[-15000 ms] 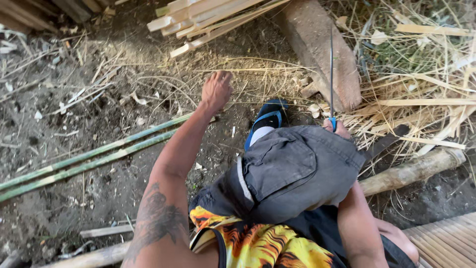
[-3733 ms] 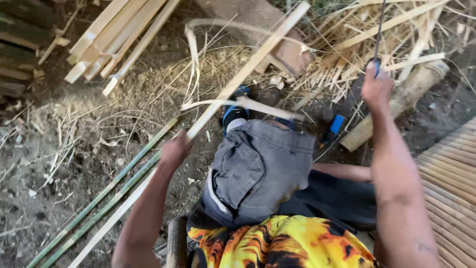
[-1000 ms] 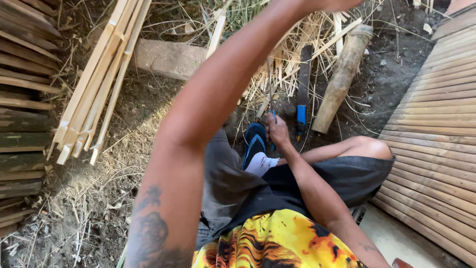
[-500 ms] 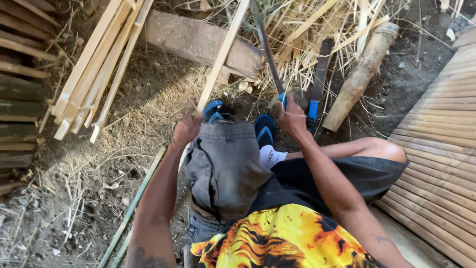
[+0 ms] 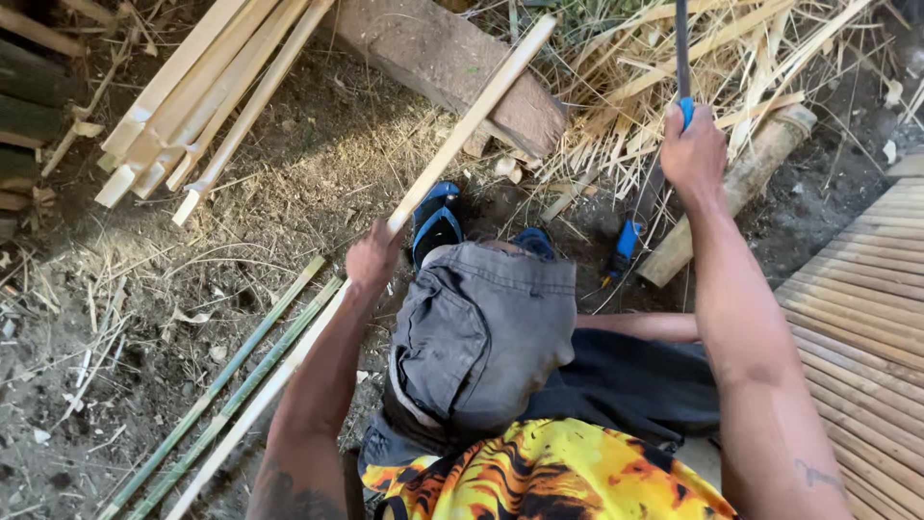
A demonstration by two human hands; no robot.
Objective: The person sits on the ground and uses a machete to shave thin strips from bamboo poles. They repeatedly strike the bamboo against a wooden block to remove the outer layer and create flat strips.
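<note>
Bamboo slat (image 5: 472, 120) runs toward one o'clock from our left hand (image 5: 373, 260), closed around it. Our right hand (image 5: 693, 149) grips a blue-handled knife (image 5: 681, 58), raised. Finished slats (image 5: 192, 96) pile at eleven o'clock; green strips (image 5: 231, 385) remain uncut.

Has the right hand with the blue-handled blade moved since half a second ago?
Yes. The right hand, gripping the blue-handled blade, has risen from beside the blue sandals up over the round bamboo log.
</note>
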